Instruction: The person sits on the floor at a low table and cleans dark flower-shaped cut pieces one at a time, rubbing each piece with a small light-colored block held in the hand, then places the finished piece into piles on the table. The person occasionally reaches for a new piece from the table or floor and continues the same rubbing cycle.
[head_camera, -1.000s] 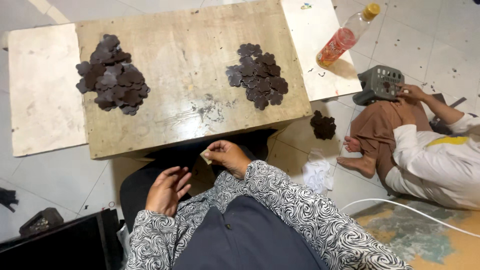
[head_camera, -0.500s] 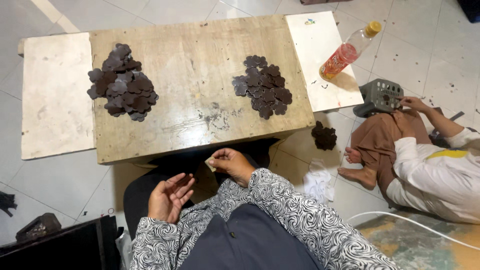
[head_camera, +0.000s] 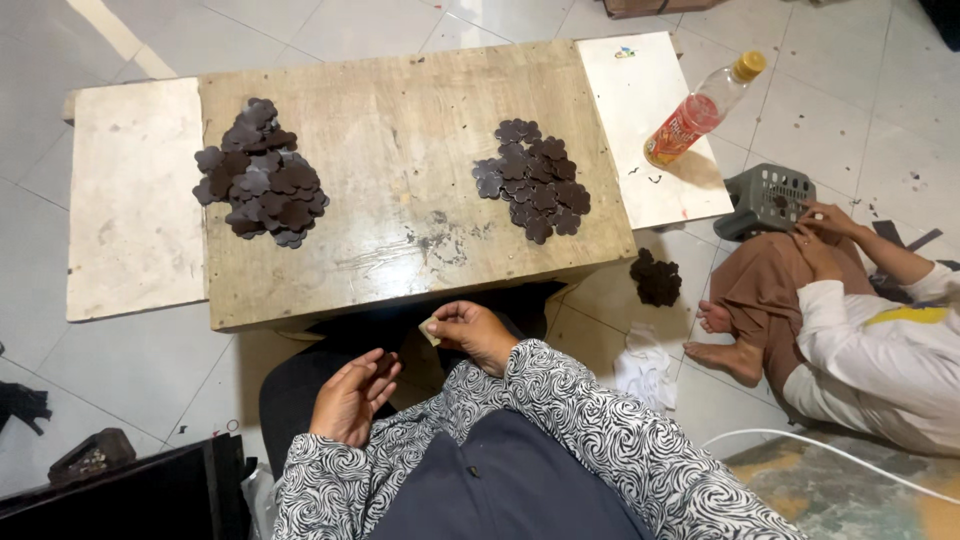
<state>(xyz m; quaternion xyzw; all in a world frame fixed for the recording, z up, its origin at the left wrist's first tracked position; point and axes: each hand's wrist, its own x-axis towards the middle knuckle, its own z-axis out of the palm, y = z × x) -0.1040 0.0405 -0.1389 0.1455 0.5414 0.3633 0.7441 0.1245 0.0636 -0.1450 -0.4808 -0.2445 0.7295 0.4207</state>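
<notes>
The right hand is closed in a pinch on a small pale scrap, held just below the near edge of the wooden bench, about midway along it. The left hand lies palm up and half open in the lap, and a dark flower-shaped piece seems to rest at its fingertips; whether it is gripped or only lying there cannot be told. The scrap looks thin and very light, probably soft or slightly tacky, so a fingertip pinch by its edge suits it. The flower-shaped pieces look flat, light and flexible, like cut leather or rubber, and are best taken by a lobe at the rim. One pile of such pieces sits toward the far left corner of the bench, another pile toward the right edge. A plastic bottle lies on the white board beside the bench, and another person sits on the floor to the right.
</notes>
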